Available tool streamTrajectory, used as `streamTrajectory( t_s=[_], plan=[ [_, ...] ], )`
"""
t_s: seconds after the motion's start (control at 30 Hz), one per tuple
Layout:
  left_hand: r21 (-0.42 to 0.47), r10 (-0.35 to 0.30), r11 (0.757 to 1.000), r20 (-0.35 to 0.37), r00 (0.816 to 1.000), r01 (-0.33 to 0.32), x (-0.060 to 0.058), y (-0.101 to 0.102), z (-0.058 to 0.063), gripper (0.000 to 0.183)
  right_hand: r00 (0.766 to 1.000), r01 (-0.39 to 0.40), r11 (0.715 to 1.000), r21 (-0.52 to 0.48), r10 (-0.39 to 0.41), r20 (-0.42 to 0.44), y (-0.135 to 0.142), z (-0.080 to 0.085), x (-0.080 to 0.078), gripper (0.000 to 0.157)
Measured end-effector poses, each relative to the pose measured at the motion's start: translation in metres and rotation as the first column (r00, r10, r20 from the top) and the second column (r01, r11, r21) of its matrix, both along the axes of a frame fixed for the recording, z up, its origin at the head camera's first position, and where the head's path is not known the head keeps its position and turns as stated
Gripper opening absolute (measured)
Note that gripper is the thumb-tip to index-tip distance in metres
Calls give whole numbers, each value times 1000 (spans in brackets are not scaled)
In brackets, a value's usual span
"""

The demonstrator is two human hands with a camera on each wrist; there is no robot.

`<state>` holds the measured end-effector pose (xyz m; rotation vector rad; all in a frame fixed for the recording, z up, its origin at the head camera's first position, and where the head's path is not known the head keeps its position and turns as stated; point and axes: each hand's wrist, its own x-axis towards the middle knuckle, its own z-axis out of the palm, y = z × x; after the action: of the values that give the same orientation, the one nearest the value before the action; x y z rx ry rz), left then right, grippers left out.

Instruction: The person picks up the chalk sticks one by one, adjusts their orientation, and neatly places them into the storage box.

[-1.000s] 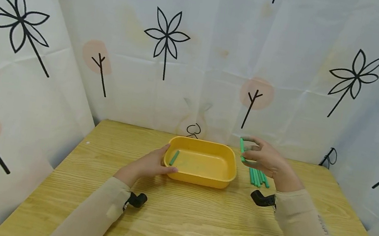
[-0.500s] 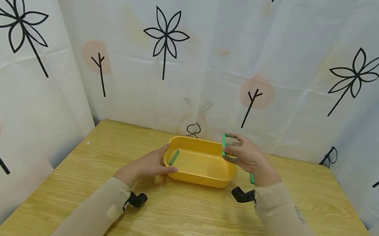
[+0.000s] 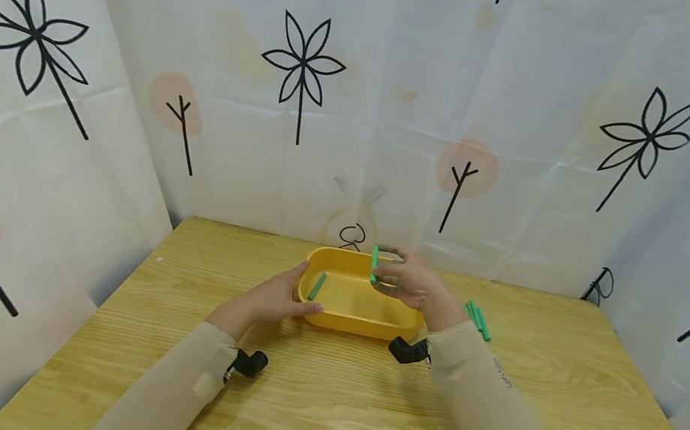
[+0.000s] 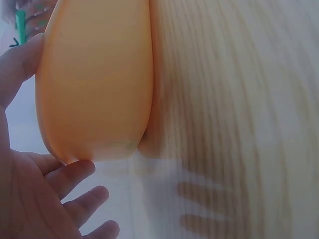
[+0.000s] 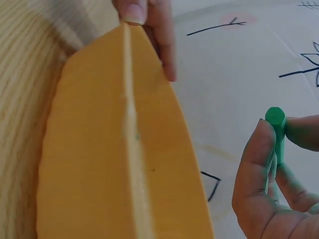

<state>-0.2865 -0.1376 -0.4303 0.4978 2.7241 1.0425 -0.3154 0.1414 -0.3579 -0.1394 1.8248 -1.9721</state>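
My right hand (image 3: pixel 409 280) pinches a green chalk stick (image 3: pixel 374 264) between thumb and fingertips, upright above the yellow plastic basin (image 3: pixel 361 326). The chalk's six-sided end shows in the right wrist view, and green dust marks the fingers (image 5: pixel 254 164). My left hand (image 3: pixel 276 300) grips the basin's left end, thumb at the near rim and fingers around the outside. Another green chalk stick (image 3: pixel 317 286) lies inside the basin near that end. The left wrist view shows the basin's outer wall (image 4: pixel 99 74) between thumb and fingers. My right hand hides part of the basin's inside.
Several green chalk sticks (image 3: pixel 479 321) lie on the wooden table (image 3: pixel 320 401) right of the basin, partly behind my right wrist. A white patterned cloth (image 3: pixel 371 98) hangs behind and at both sides. A thin black object (image 3: pixel 598 288) is at the back right corner.
My right hand has moved left with the chalk stick, from beside the basin to above it. The sticks on the table show partly again. My left hand and the basin stay put.
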Motion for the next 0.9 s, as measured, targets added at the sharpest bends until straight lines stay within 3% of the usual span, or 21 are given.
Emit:
streamTrajectory(
  t_s=[0.5, 0.9],
  plan=[
    [11, -1, 1000, 8, 1000, 1, -2, 3, 1, 105, 995, 39, 993, 111, -49, 91, -45, -37, -16, 60],
    [6, 9, 1000, 15, 1000, -9, 0, 3, 2, 104, 997, 52, 954, 294, -66, 37, -64, -58, -20, 58]
  ],
)
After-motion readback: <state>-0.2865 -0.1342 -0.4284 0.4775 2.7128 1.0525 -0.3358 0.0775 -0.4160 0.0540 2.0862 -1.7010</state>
